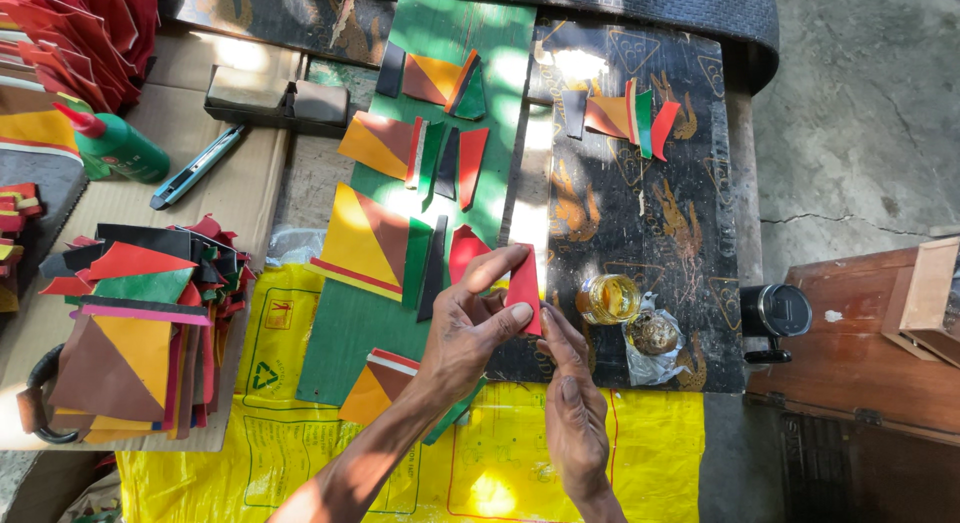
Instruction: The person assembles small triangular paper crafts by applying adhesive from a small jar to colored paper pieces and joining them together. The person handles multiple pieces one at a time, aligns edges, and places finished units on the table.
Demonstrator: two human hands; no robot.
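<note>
Sunlit outdoor counter, black patterned board (680, 183) near its front edge: left hand (465, 328) pinches thin red curved leather piece (524, 288), light, floppy, best edge-held; right hand (575, 403) open, fingertips touching.

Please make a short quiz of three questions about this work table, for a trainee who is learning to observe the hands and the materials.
1. True or false: the left hand pinches a red leather piece.
2. What stands just right of the hands?
A. a small open jar of yellow liquid
B. a teapot
C. a hammer
3. Fill in: the blue utility knife lies on the ____ sheet at the upper left, beside a green bottle.

Key:
1. True; the right hand touches the piece's lower edge with its fingertips.
2. A
3. cardboard
</note>
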